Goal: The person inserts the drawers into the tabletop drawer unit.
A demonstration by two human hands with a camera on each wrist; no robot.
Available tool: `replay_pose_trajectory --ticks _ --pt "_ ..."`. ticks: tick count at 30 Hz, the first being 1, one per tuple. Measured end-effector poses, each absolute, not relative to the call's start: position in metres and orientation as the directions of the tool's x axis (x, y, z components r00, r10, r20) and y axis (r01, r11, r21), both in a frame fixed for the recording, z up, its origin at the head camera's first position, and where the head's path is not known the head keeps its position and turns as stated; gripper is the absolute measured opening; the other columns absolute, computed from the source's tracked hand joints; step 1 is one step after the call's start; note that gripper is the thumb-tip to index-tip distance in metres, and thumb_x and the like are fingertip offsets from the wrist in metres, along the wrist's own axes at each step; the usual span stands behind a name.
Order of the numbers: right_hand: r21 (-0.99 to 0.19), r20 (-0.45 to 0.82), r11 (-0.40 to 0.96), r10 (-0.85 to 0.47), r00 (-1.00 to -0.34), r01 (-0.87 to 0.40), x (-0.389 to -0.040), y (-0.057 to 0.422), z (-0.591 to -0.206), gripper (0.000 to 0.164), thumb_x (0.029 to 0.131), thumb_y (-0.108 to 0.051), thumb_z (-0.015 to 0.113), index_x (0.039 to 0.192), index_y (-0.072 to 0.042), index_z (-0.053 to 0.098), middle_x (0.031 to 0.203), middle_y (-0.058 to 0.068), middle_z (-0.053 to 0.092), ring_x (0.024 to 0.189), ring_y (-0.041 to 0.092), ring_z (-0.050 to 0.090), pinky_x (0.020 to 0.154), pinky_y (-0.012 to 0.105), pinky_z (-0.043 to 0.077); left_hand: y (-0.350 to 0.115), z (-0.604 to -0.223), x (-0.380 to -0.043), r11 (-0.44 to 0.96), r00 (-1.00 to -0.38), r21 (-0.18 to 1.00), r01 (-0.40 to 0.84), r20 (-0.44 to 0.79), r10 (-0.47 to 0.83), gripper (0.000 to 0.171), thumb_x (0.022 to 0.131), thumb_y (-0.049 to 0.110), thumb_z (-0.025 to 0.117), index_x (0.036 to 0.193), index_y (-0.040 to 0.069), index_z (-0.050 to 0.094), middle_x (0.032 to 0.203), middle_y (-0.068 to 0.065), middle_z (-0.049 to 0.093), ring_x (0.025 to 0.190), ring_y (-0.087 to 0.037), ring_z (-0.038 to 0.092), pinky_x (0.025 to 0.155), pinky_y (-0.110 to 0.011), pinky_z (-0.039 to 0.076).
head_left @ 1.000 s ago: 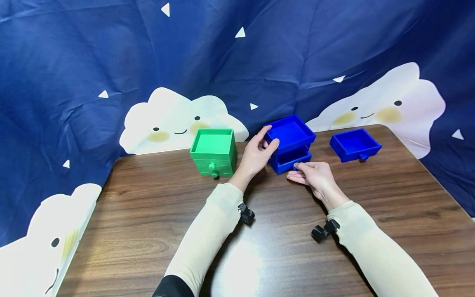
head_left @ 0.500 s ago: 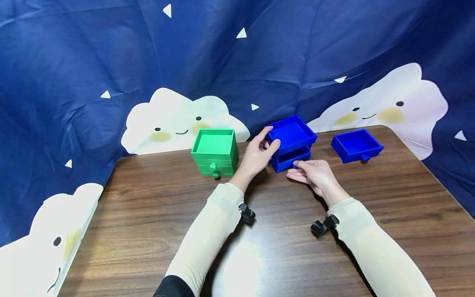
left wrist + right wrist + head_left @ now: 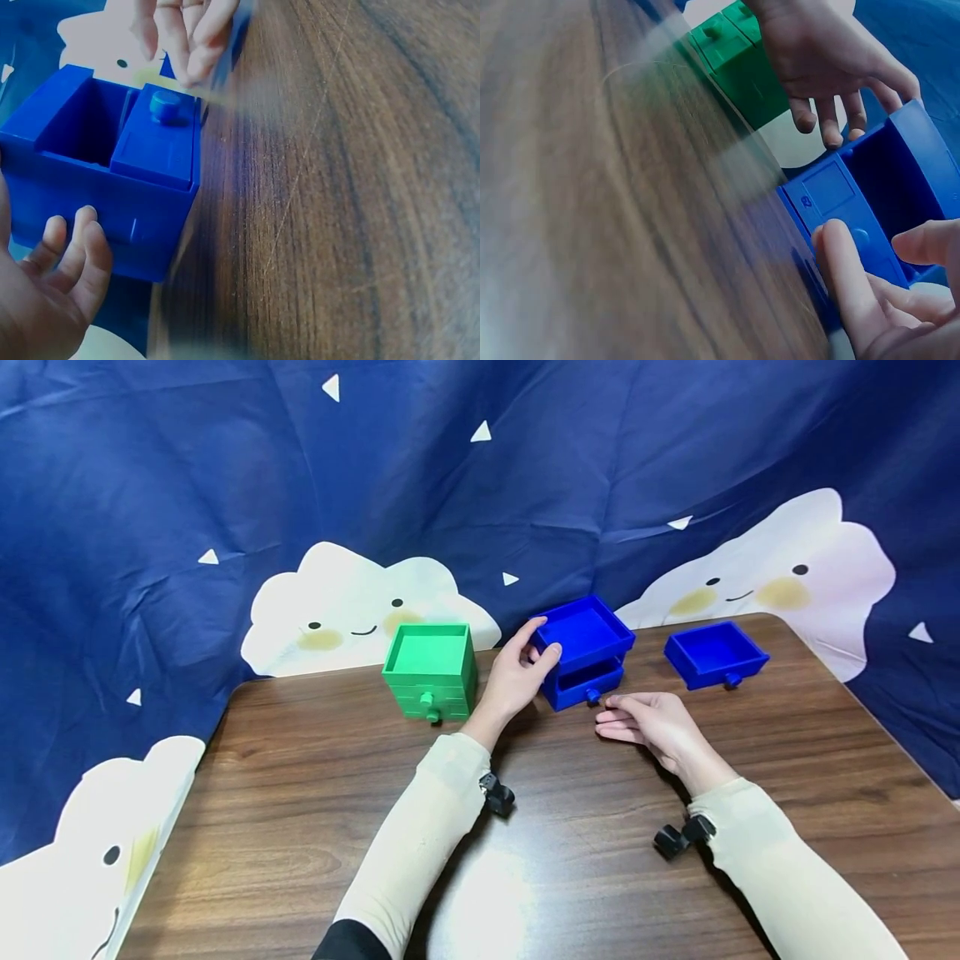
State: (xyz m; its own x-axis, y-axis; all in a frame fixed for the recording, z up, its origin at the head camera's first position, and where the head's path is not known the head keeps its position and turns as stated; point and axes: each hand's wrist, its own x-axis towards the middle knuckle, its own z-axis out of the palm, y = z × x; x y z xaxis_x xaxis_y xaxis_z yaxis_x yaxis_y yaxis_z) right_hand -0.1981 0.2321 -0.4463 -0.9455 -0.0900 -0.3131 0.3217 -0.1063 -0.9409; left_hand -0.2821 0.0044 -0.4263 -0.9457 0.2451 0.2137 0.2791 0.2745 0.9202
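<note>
A small blue drawer cabinet (image 3: 588, 631) with a tray-like top stands at the back of the table. Its upper slot is a dark gap, and below it sits a drawer (image 3: 154, 146) with a round knob (image 3: 593, 696), its front nearly flush in the left wrist view. My left hand (image 3: 517, 672) holds the cabinet's left side, thumb near the top's front corner and fingertips against the side wall. My right hand (image 3: 656, 727) is just right of the knob, thumb and fingers apart around nothing. A loose blue drawer (image 3: 712, 652) with its own knob lies to the right.
A green drawer cabinet (image 3: 431, 668) with two knobs stands left of my left hand. The wooden table (image 3: 300, 810) reaches back to a dark blue curtain (image 3: 420, 460) printed with white clouds. Black wrist cameras sit on both sleeves.
The lower drawer has slid further into the blue cabinet. My right hand has let go of its knob and moved back to the right. The left hand stays at the cabinet.
</note>
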Motion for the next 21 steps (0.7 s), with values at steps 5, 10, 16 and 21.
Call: replay_pose_trajectory --ticks 5,10,16,21 --pt "-0.961 -0.272 -0.023 -0.063 -0.960 0.274 -0.190 0.240 -0.445 0.050 0.114 -0.013 0.050 0.147 0.024 0.043 0.093 0.003 0.081 0.086 0.011 0.081 0.086 0.029 0.066 0.003 -0.427 -0.282 0.271 -0.945 0.921 0.281 0.216 0.246 0.055 0.104 0.034 0.070 0.156 0.023 0.057 0.096 0.001 0.053 0.080 -0.012 0.050 0.073 -0.020 0.042" --pt "-0.969 -0.246 0.046 -0.030 -0.969 0.245 -0.184 0.245 -0.445 0.050 0.114 -0.014 0.051 0.147 0.023 0.044 0.094 0.000 0.081 0.087 0.009 0.080 0.086 0.030 0.066 0.003 -0.428 -0.283 0.281 -0.943 0.917 0.284 0.214 0.256 0.055 0.105 0.035 0.069 0.157 0.023 0.056 0.096 0.002 0.052 0.080 -0.012 0.050 0.073 -0.020 0.042" --pt "-0.978 -0.201 0.054 -0.022 -0.979 0.200 -0.179 0.252 -0.445 0.050 0.114 -0.014 0.052 0.145 0.026 0.045 0.093 -0.001 0.081 0.086 0.009 0.080 0.084 0.029 0.067 0.003 -0.428 -0.283 0.277 -0.945 0.920 0.277 0.208 0.254 0.054 0.105 0.035 0.069 0.157 0.024 0.056 0.096 0.004 0.052 0.080 -0.012 0.050 0.073 -0.020 0.042" --pt "-0.986 -0.152 0.071 -0.001 -0.988 0.152 -0.174 0.261 -0.444 0.050 0.113 -0.013 0.054 0.141 0.027 0.046 0.090 -0.004 0.081 0.083 0.008 0.080 0.080 0.028 0.067 0.004 -0.427 -0.282 0.275 -0.945 0.921 0.276 0.207 0.254 0.055 0.105 0.035 0.069 0.157 0.024 0.056 0.095 0.004 0.051 0.080 -0.012 0.050 0.073 -0.020 0.042"
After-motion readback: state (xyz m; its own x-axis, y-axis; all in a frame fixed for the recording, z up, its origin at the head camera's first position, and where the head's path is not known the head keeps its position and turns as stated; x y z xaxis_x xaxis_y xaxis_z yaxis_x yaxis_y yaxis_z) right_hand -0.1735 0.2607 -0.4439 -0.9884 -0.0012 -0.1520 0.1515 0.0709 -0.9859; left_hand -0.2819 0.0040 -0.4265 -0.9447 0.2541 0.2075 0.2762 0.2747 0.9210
